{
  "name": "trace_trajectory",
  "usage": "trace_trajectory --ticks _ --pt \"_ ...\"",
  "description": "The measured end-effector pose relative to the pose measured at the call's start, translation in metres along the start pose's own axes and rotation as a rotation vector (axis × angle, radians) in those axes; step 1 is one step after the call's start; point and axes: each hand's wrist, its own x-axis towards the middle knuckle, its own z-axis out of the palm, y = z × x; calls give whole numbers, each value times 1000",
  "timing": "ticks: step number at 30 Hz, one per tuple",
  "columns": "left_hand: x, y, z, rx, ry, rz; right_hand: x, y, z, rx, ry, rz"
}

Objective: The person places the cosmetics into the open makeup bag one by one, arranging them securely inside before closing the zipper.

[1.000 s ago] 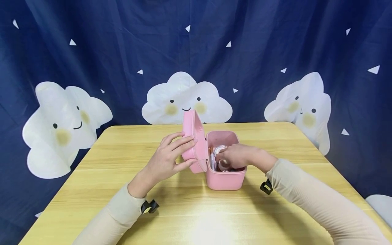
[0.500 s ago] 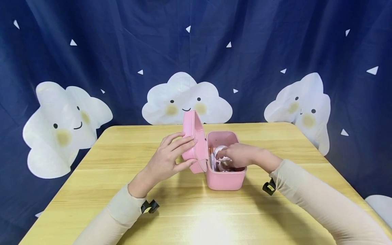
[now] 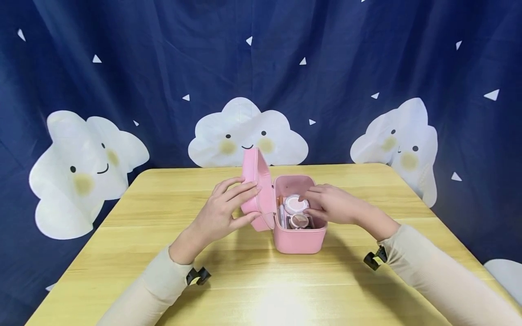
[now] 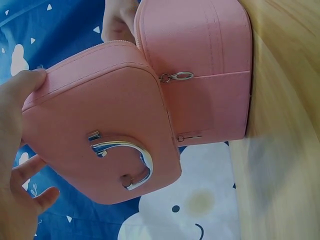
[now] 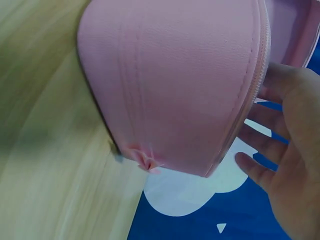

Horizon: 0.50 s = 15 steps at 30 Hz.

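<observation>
A pink zippered cosmetic case (image 3: 299, 242) stands on the table with its lid (image 3: 265, 194) swung up to the left. My left hand (image 3: 220, 210) grips that lid from outside, thumb on one side and fingers on the other, as the left wrist view shows around the silver handle (image 4: 148, 161). My right hand (image 3: 340, 204) hovers over the case's right rim, fingers loosely bent and holding nothing. Inside lie a round white compact (image 3: 295, 203), a smaller round brown-topped pot (image 3: 299, 221) and slim sticks (image 3: 281, 212) along the left wall. The right hand covers the inside's right part.
The light wooden table (image 3: 142, 244) spreads around the case. Behind it hangs a dark blue curtain (image 3: 163, 59) with printed clouds. A zipper pull (image 4: 181, 76) dangles from the case, and a small pink bow (image 5: 146, 162) sits low on its side.
My right hand has risen out of the case and shifted right, its fingers loosening, so the compact and the pot now show. The left hand and the lid have stayed in place.
</observation>
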Motion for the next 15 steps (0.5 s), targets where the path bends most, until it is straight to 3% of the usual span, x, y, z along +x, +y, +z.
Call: trace_trajectory --ticks 9,15 --pt "12 -1 -1 19 -26 43 -24 -3 6 4 124 58" --pt "21 -2 0 15 -37 66 -41 -7 10 20 149 101"
